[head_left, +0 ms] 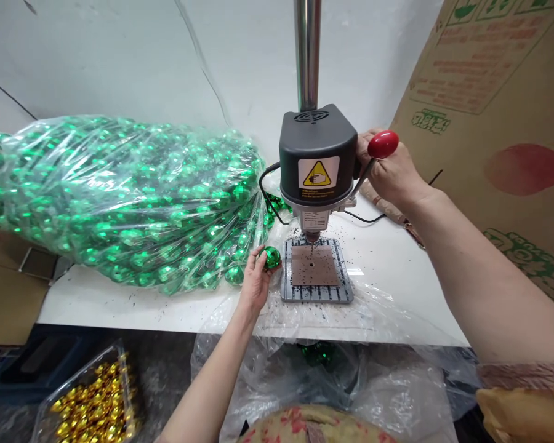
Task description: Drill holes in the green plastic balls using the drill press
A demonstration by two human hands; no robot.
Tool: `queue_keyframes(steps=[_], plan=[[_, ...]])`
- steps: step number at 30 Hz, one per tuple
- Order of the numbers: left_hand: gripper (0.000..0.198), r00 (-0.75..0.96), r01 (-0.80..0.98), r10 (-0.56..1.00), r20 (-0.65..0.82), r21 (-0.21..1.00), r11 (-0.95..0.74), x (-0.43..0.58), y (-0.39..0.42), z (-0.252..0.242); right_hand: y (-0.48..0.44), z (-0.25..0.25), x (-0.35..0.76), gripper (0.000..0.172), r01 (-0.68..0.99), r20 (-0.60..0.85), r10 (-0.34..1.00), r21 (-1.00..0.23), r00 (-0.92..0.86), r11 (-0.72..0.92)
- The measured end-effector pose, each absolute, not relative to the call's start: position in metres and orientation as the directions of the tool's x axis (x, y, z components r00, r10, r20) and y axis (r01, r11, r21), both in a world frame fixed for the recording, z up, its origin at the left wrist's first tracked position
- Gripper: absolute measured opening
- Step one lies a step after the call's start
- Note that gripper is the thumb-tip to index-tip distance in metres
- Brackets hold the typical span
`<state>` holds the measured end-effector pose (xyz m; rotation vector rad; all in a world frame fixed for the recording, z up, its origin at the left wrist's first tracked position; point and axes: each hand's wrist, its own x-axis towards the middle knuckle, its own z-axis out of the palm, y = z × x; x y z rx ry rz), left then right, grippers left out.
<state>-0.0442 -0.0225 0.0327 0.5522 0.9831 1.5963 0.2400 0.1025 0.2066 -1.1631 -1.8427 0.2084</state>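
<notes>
Green faceted ball (272,256): pinched in your left hand (255,284), with the drill bit (312,241) just right of that grip. Your right hand (394,175) is closed around the feed lever (382,144).

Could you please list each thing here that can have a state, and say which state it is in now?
Left hand: shut on a green ball, beside the plate.
Right hand: shut on the lever.
Drill bit: raised above the plate.
Plate: bare, dusted with chips.
Bag: full of green balls, lying down.
Tray: open, holding gold pieces.
</notes>
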Motion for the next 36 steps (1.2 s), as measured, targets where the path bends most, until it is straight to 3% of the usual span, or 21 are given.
queue_keyframes(steps=[5, 10, 21, 36], plan=[[0.051, -0.249, -0.49, 0.968, -0.028, 0.866, -0.101, -0.032, -0.034, 0.052, 0.099, 0.208, 0.24, 0.064, 0.636, 0.599, 0.789, -0.557, -0.137, 0.533], [0.055, -0.188, -0.513, 0.98, -0.062, 0.857, -0.044, -0.024, -0.032, 0.053, 0.098, 0.208, 0.239, 0.059, 0.633, 0.587, 0.798, -0.568, -0.135, 0.525], [0.046, -0.153, -0.66, 0.977, -0.151, 0.751, 0.013, -0.029, -0.035, 0.047, 0.102, 0.206, 0.24, 0.051, 0.6, 0.589, 0.798, -0.595, -0.129, 0.536], [0.044, -0.115, -0.647, 0.975, -0.189, 0.759, 0.071, -0.036, -0.04, 0.039, 0.105, 0.203, 0.241, 0.059, 0.594, 0.606, 0.781, -0.575, -0.152, 0.562]])
